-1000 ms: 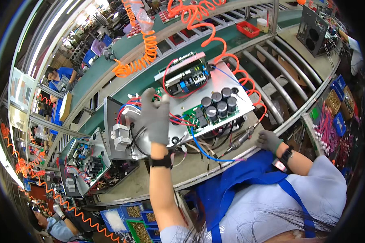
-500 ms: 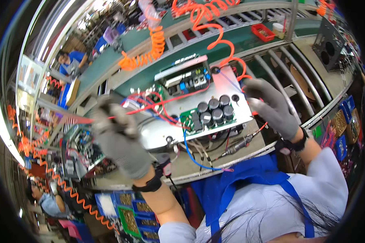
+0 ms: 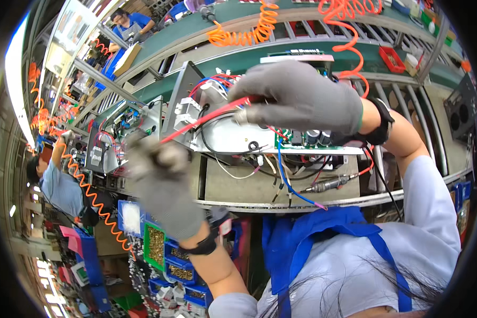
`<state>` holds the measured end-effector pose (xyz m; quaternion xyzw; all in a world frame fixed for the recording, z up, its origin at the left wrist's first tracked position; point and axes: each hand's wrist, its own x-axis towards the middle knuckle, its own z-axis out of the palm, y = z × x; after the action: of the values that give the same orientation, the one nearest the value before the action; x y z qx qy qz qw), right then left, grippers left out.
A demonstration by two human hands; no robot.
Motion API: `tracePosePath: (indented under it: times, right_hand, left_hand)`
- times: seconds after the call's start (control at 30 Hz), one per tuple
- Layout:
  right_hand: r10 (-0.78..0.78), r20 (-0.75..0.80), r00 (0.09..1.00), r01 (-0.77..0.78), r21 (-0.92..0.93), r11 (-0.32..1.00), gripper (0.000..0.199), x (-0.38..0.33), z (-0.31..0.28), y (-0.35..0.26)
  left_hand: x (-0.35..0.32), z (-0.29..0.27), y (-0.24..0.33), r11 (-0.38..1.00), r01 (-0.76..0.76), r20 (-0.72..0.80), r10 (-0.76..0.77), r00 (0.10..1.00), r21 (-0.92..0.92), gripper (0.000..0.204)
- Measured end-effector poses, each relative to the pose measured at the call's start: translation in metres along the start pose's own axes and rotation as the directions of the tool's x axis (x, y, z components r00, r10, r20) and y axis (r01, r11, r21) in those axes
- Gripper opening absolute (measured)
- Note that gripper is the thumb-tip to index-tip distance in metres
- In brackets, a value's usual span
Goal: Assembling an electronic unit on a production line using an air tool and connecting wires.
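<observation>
My left hand (image 3: 168, 193), in a grey glove and smeared by motion, is closed at the left front of the metal chassis (image 3: 225, 142). A red wire (image 3: 204, 119) runs taut from its fingers up to my right hand (image 3: 310, 100). That gloved hand reaches across above the chassis, its fingertips closed on the wire. Beneath it shows a green circuit board (image 3: 285, 139) with black capacitors, partly hidden. A blue wire (image 3: 285, 179) and several loose leads hang off the chassis's front edge.
An in-line screwdriver (image 3: 331, 184) lies in front of the chassis. Another unit (image 3: 103, 151) stands to the left. Rollers (image 3: 421, 122) are at the right, with a red bin (image 3: 391, 59) beyond. Bins of screws (image 3: 155, 246) sit below left. Orange coiled hoses (image 3: 244, 34) hang behind; co-workers are at left.
My right hand has come left from the chassis's right end to the red wire. My left hand stays on the wire. The view has shifted, showing more of the left side.
</observation>
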<state>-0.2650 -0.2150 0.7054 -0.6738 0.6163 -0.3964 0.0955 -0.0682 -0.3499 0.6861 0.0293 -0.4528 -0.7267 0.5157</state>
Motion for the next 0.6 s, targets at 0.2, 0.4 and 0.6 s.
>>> tracePosePath:
  times: [0.2,0.4,0.6]
  right_hand:
    - [0.065,0.061,0.996,-0.033,-0.429,0.903,0.019,-0.010,0.007,0.020]
    - [0.367,-0.153,0.918,-0.370,-0.667,0.646,0.018,-0.025,-0.046,0.068]
    - [0.486,0.024,0.874,-0.380,-0.590,0.712,0.024,-0.013,0.010,0.103]
  left_hand:
    - [-0.030,-0.009,-0.106,0.923,0.363,0.093,-0.353,0.931,-0.128,0.026]
    - [-0.095,-0.086,-0.154,0.840,0.444,-0.118,-0.430,0.895,0.311,0.026]
    - [-0.137,-0.116,-0.204,0.692,0.654,-0.144,-0.645,0.750,0.305,0.030]
